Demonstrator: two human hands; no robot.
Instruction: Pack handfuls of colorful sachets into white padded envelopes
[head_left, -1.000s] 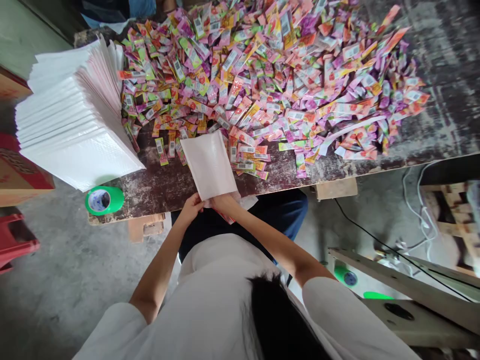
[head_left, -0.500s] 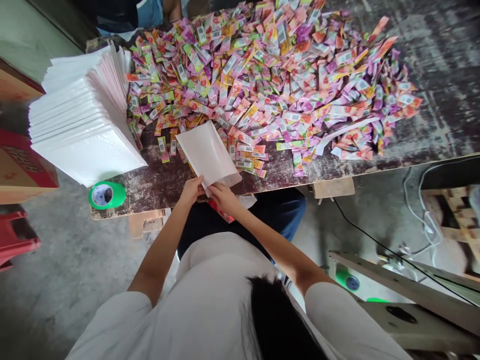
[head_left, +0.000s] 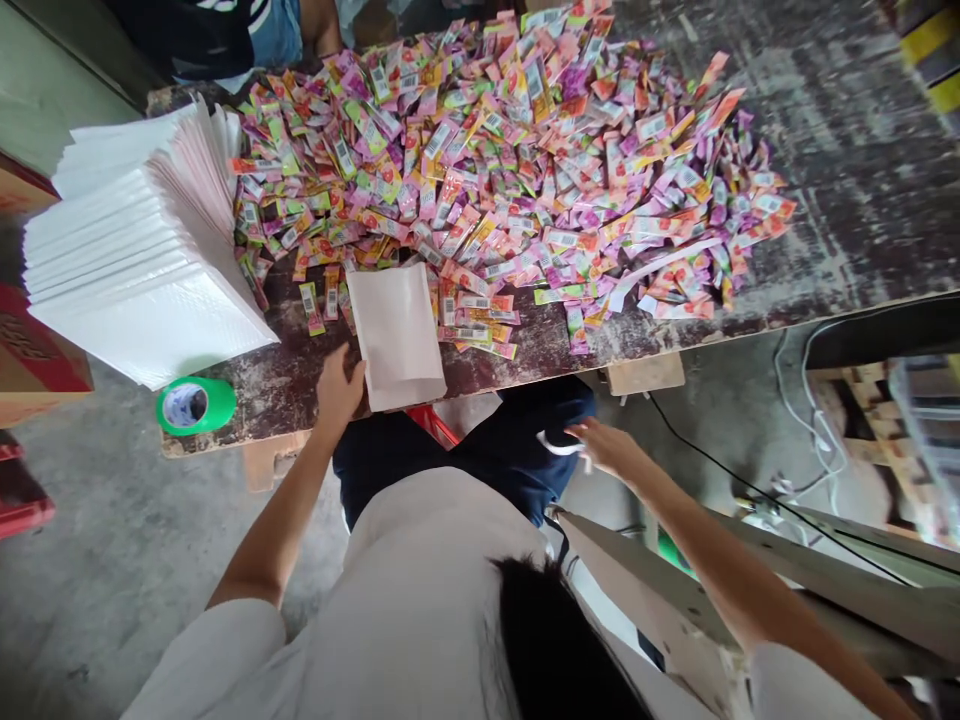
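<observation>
A white padded envelope (head_left: 397,335) lies flat at the table's front edge, over the near side of a heap of small colourful sachets (head_left: 480,170). Just left of the envelope is my left hand (head_left: 340,388), fingers apart, holding nothing. Off the table's edge to the right, above my thigh, my right hand (head_left: 602,444) pinches a thin white strip (head_left: 560,446). A big stack of white padded envelopes (head_left: 161,260) leans at the left of the table.
A green tape roll (head_left: 196,405) rests at the front left corner of the table (head_left: 847,190). Another person (head_left: 277,35) is at the far left side. Red cartons (head_left: 41,345) stand on the left; cables (head_left: 817,420) lie at the right.
My right hand has left the envelope and moved right with a white strip. My left hand has let go and shifted left. The envelope now lies flat and straighter on the table.
</observation>
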